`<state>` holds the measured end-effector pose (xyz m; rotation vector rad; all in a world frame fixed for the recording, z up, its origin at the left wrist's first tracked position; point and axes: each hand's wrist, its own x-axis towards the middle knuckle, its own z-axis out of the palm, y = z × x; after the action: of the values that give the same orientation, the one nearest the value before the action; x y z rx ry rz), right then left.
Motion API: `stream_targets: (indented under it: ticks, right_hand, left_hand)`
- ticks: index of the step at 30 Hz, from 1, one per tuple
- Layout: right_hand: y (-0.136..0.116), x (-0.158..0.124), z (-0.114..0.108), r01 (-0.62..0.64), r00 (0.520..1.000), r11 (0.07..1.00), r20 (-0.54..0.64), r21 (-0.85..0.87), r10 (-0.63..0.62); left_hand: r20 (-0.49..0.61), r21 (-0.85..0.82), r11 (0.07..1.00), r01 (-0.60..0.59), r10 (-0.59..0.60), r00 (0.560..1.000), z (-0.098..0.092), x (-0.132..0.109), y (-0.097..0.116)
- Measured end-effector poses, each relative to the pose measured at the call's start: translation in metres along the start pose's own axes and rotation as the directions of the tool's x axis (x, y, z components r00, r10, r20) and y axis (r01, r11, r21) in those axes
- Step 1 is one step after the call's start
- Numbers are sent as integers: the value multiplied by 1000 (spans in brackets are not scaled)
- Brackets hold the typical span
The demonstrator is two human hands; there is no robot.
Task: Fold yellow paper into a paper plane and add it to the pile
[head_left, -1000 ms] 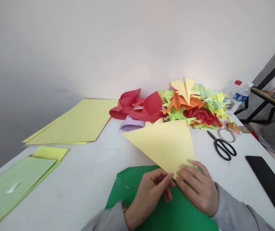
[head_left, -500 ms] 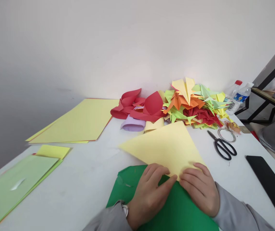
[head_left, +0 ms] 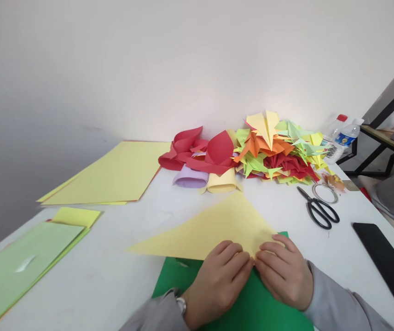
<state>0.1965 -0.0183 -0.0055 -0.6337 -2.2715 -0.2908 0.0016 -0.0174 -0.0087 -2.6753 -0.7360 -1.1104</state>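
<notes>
A pale yellow paper (head_left: 214,225), pointed at its left end and at the top, lies partly over a green sheet (head_left: 252,303) at the front of the table. My left hand (head_left: 219,280) pinches the paper's near edge, fingers pressed together. Close beside it, fingertips nearly touching, my right hand (head_left: 283,271) grips the same edge at its right end. Both hands rest above the green sheet. The part of the paper under the fingers is hidden.
Folded paper shapes (head_left: 280,151) pile up by the wall, beside red rolled paper (head_left: 214,151). Yellow sheets (head_left: 110,174) and green sheets (head_left: 27,262) lie left. Scissors (head_left: 317,211), tape (head_left: 325,193), a black phone-like slab (head_left: 385,264) and bottles (head_left: 344,138) are right.
The yellow paper has turned, its left point swinging left and toward me, its top point moving left. My left hand's fingers have closed in on the edge.
</notes>
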Motion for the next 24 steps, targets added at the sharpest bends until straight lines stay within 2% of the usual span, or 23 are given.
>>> stream_targets:
  ticks: [11, 20, 24]
  right_hand:
    - [6, -5, -4, -33, 998, 999, 49, 6, 33]
    - [7, 1, -9, -19, 1000, 1000, 2, 5, 19]
    - [13, 0, -14, -60, 996, 998, -60, -2, 59]
  left_hand:
    - [1, -9, 999, 44, -44, 999, -2, 0, -6]
    - [-6, 7, 999, 47, -47, 999, -3, 0, -6]
    - [-35, 35, 996, 77, -76, 997, -7, 0, -11]
